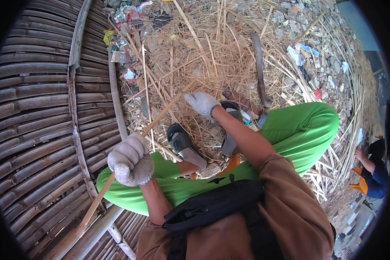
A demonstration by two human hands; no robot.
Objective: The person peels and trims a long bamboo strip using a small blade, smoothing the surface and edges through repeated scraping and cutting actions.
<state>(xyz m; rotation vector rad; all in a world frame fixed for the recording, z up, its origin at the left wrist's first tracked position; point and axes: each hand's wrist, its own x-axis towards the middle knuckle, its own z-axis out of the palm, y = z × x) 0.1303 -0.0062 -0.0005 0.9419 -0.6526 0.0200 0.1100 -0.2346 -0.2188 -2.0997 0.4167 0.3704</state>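
A long, thin bamboo strip [162, 113] slants from the lower left up toward the middle of the head view. My left hand [132, 159], in a pale knitted glove, is closed around the strip, with a length sticking out below the fist. My right hand [201, 104], also gloved, is beside the strip's upper end. Its fingers look curled downward, and the back of the glove hides what they hold. Under both hands, straw-like bamboo shavings [212, 60] cover the ground between and beyond my sandalled feet.
A bamboo slat wall [34, 112] rises along the left. Past my right hand lies a dark stick [258, 65]. Mixed litter [128, 26] is scattered at the upper left, and pale split strips [329, 169] lie at right. Another person [372, 169] is at the far right edge.
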